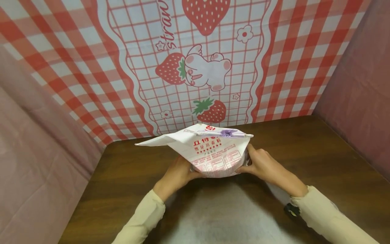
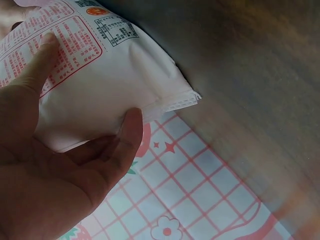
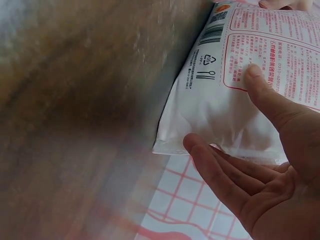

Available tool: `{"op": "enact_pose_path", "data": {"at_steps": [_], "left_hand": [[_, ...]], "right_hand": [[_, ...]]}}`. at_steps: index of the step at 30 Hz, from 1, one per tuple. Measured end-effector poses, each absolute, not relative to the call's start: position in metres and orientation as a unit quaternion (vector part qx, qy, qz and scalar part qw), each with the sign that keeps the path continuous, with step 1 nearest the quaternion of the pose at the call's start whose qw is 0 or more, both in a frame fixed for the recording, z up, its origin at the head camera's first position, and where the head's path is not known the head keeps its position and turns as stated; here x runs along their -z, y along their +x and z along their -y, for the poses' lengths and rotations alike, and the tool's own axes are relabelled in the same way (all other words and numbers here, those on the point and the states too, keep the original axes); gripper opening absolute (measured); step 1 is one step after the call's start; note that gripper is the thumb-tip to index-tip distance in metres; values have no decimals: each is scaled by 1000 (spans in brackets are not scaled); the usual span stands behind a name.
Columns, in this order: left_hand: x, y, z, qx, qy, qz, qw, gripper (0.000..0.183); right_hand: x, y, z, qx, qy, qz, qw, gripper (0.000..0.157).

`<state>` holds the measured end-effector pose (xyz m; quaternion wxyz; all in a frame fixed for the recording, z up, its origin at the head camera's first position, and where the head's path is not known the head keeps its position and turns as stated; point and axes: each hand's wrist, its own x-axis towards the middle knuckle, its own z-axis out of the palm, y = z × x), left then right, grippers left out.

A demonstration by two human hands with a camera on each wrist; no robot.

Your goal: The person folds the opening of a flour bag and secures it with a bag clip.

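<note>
A white flour bag (image 1: 216,156) with red print stands tilted at the middle of the table, its top folded over. A white strip with a purple patch (image 1: 226,133) crosses the upper part, and a loose flap (image 1: 158,140) sticks out to the left. My left hand (image 1: 178,174) grips the lower left side, thumb on the printed face, as the left wrist view also shows. From the lower right side my right hand (image 1: 265,166) holds the bag, thumb pressed on the print and fingers curling at its sealed edge (image 3: 170,146).
A brown wooden table (image 1: 122,179) lies under the bag. Behind it hangs a red-and-white checked cloth (image 1: 134,67) with strawberries, and pink drapes (image 1: 30,152) close off the sides. A small dark object (image 1: 291,210) shows by the right cuff.
</note>
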<state>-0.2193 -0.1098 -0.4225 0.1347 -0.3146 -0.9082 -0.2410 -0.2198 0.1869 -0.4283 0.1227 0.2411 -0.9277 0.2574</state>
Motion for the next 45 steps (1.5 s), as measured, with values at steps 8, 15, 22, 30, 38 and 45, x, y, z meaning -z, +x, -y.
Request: {"op": "enact_pose_path", "data": {"at_steps": [8, 15, 22, 30, 38, 45], "left_hand": [[422, -229, 109, 254, -313, 906, 126, 67], [422, -236, 108, 258, -315, 905, 127, 66], [424, -243, 108, 259, -315, 905, 125, 69], [423, -250, 107, 262, -320, 900, 139, 71], [422, -259, 107, 262, -322, 900, 134, 72], [421, -268, 107, 258, -325, 900, 137, 77]], "right_hand": [[429, -231, -188, -258, 241, 928, 119, 73], [429, -239, -189, -264, 244, 927, 110, 65], [430, -247, -189, -260, 238, 930, 104, 74], [429, -255, -189, -272, 235, 928, 100, 65], [429, -264, -189, -258, 236, 932, 100, 67], [431, -274, -189, -258, 241, 929, 116, 61]]}}
